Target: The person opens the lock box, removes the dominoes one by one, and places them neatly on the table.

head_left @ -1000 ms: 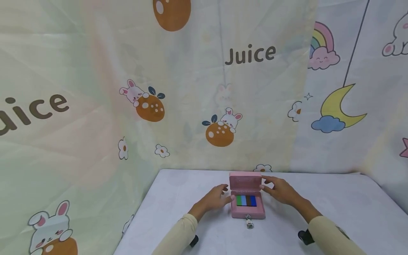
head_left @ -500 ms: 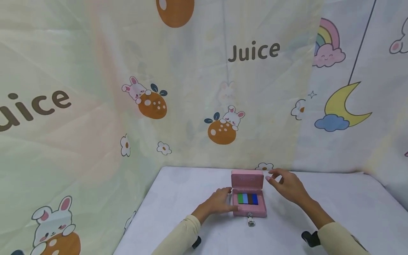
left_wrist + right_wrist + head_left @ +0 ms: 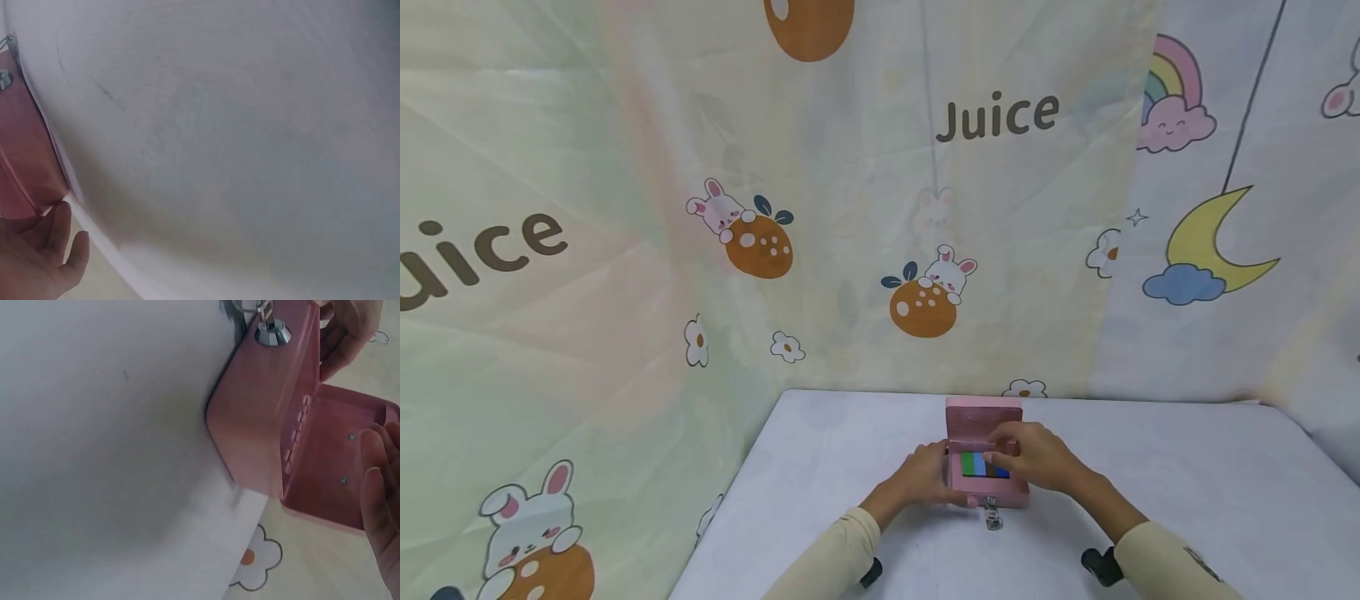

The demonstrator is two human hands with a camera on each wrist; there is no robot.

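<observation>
A pink metal cash box (image 3: 1009, 498) lies on the white table with its lid (image 3: 970, 425) raised at the back. Side by side inside it are green, light blue, brown and dark blue bars (image 3: 967, 464). My left hand (image 3: 917, 477) grips the left side of the box, thumb along the front edge and fingers towards the back corner. Over the opening is my right hand (image 3: 1037, 454), thumb and fingers close above the bars and covering part of them. In the right wrist view nothing shows between those fingers. A lock (image 3: 273, 336) with a key sits on the front wall.
The white tabletop (image 3: 820, 433) surrounds the box. A key ring with a tag (image 3: 993, 518) hangs at the box's front. Behind the table stands a printed cloth backdrop (image 3: 842, 333), close to the back edge.
My right hand has left the raised lid's right edge, drawn back, then come left and down over the bars. My left hand has moved right and closed onto the box's side.
</observation>
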